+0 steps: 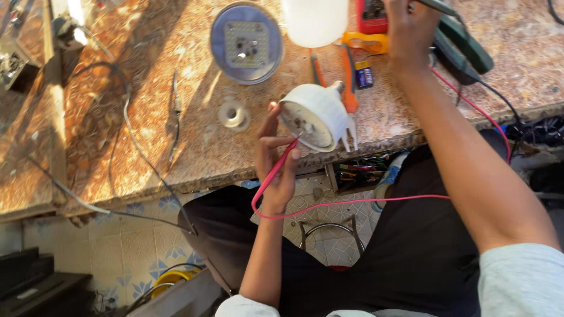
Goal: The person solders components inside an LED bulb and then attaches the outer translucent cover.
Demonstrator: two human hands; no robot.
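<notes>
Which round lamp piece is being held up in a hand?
The white bulb housing, gripped by the left hand along with a red probe. The round LED disc and small white ring lie flat on the table.

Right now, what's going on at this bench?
A person sits at a speckled stone workbench. The left hand holds a white plastic bulb housing together with a thin red test probe, whose tip sits at the housing's open face. The right hand reaches to the bench's far edge by a red meter. A round disc with a square LED board lies on the bench.
</notes>
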